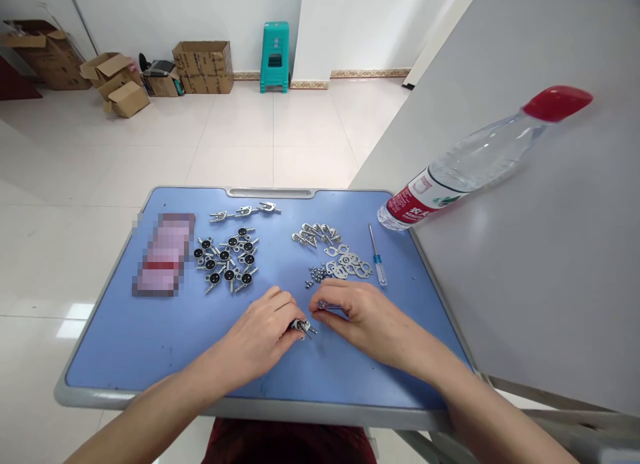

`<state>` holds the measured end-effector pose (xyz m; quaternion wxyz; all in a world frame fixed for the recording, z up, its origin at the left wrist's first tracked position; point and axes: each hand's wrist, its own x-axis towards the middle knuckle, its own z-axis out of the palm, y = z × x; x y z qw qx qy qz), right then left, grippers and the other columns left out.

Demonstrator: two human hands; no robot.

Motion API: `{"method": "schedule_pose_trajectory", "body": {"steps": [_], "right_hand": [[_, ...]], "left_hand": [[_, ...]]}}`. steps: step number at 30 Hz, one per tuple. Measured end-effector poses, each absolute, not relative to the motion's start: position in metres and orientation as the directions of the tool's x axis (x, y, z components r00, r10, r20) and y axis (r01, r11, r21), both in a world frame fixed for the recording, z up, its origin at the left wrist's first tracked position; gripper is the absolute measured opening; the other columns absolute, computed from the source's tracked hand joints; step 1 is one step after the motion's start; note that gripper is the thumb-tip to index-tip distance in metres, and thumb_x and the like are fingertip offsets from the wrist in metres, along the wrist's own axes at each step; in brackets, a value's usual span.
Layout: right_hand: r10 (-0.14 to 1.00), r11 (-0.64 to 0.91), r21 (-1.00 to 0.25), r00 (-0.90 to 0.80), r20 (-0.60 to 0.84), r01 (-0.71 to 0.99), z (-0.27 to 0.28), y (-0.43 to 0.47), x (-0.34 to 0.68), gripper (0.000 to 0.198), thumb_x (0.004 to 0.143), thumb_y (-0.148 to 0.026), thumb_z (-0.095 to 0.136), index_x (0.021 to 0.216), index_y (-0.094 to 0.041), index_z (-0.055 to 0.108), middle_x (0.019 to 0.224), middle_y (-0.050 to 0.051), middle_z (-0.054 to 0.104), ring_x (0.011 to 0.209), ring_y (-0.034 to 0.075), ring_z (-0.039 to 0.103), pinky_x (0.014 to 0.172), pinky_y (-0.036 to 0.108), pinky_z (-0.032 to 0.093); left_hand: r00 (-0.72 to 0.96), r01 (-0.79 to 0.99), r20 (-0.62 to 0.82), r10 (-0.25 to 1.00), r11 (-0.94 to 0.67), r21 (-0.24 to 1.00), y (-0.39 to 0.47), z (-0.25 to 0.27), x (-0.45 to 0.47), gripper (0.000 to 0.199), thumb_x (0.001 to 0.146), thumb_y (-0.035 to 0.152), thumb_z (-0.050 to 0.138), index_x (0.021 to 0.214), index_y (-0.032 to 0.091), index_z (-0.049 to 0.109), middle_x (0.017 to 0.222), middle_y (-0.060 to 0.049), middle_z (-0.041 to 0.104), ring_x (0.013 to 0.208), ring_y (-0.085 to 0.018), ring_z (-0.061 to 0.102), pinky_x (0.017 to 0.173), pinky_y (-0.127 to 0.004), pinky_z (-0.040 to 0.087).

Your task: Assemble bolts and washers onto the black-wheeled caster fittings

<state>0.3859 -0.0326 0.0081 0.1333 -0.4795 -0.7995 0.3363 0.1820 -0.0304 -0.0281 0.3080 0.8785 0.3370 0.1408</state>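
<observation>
Left hand [270, 324]: fingers pinched tight on one metal part [303, 327], just below center of frame. Right hand [365, 314]: fingers curled nearly closed round shiny bit [324, 305], mostly hidden, can't tell what. Counts: 11 black-capped parts [225, 255] left of center, 3 brackets [244, 211] above those, 1 screwdriver [379, 262] right of center, 1 bottle [450, 174] upper right. Plates [341, 273] and balls [319, 275] above right hand: too jumbled to count, tbh.

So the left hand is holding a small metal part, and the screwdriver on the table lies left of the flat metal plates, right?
Not quite: the head view shows the screwdriver right of the flat metal plates. The left hand is holding a small metal part.
</observation>
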Motion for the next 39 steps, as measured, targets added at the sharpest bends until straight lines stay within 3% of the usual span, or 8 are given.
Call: {"method": "schedule_pose_trajectory", "body": {"steps": [4,10,15,22,25,30,39], "right_hand": [[0.81,0.43,-0.627,-0.584,-0.051,0.65,-0.005,-0.037,0.391,0.018,0.091,-0.012,0.05,0.086,-0.019,0.065,0.082,0.003,0.065,0.06,0.011,0.055,0.056,0.023,0.04],[0.766,0.523,-0.665,-0.637,0.092,0.533,-0.027,-0.041,0.397,0.024,0.093,-0.011,0.042,0.09,-0.019,0.064,0.088,0.006,0.065,0.069,0.013,0.059,0.06,0.023,0.044],[0.742,0.544,-0.665,-0.663,0.097,0.512,-0.028,-0.039,0.397,0.022,0.093,-0.01,0.043,0.09,-0.019,0.064,0.089,0.005,0.065,0.067,0.012,0.059,0.058,0.023,0.042],[0.712,0.617,-0.572,-0.693,0.114,0.54,-0.029,-0.04,0.397,0.024,0.093,-0.01,0.04,0.091,-0.019,0.062,0.085,0.005,0.064,0.06,0.012,0.055,0.051,0.024,0.035],[0.736,0.569,-0.62,-0.67,0.093,0.54,-0.029,-0.042,0.397,0.022,0.092,-0.01,0.042,0.091,-0.018,0.062,0.085,0.005,0.065,0.063,0.012,0.056,0.054,0.024,0.038],[0.823,0.359,-0.77,-0.568,-0.006,0.527,-0.026,-0.042,0.394,0.018,0.092,-0.014,0.046,0.088,-0.018,0.063,0.082,0.004,0.066,0.068,0.013,0.057,0.06,0.024,0.043],[0.844,0.256,-0.79,-0.528,-0.098,0.556,-0.019,-0.04,0.395,0.014,0.09,-0.017,0.05,0.086,-0.019,0.064,0.078,0.001,0.063,0.064,0.012,0.052,0.059,0.024,0.04]], "left_hand": [[0.73,0.51,0.039,0.682,-0.582,0.633,-0.03,-0.028,0.183,0.006,0.088,0.012,0.062,0.088,0.015,0.058,0.087,-0.002,0.058,0.084,-0.019,0.051,0.071,-0.03,0.045],[0.732,0.504,0.046,0.68,-0.586,0.635,-0.031,-0.029,0.183,0.007,0.089,0.012,0.061,0.086,0.016,0.056,0.086,-0.002,0.057,0.083,-0.018,0.05,0.072,-0.03,0.045],[0.732,0.51,0.033,0.681,-0.579,0.636,-0.03,-0.028,0.183,0.007,0.088,0.012,0.062,0.088,0.016,0.056,0.088,-0.002,0.058,0.084,-0.018,0.05,0.072,-0.03,0.045],[0.729,0.513,0.024,0.684,-0.569,0.642,-0.031,-0.027,0.183,0.005,0.091,0.013,0.059,0.088,0.016,0.056,0.088,-0.002,0.058,0.085,-0.018,0.05,0.073,-0.03,0.045],[0.73,0.508,0.024,0.683,-0.565,0.65,-0.031,-0.027,0.183,0.005,0.09,0.012,0.06,0.09,0.016,0.057,0.089,-0.002,0.058,0.086,-0.018,0.05,0.074,-0.03,0.046],[0.738,0.499,0.037,0.674,-0.582,0.642,-0.031,-0.028,0.183,0.004,0.09,0.013,0.059,0.093,0.016,0.058,0.09,-0.003,0.059,0.086,-0.019,0.051,0.074,-0.031,0.046],[0.743,0.505,0.026,0.669,-0.586,0.634,-0.031,-0.027,0.183,0.003,0.091,0.013,0.058,0.093,0.015,0.059,0.09,-0.004,0.06,0.086,-0.019,0.051,0.073,-0.031,0.047]]}}
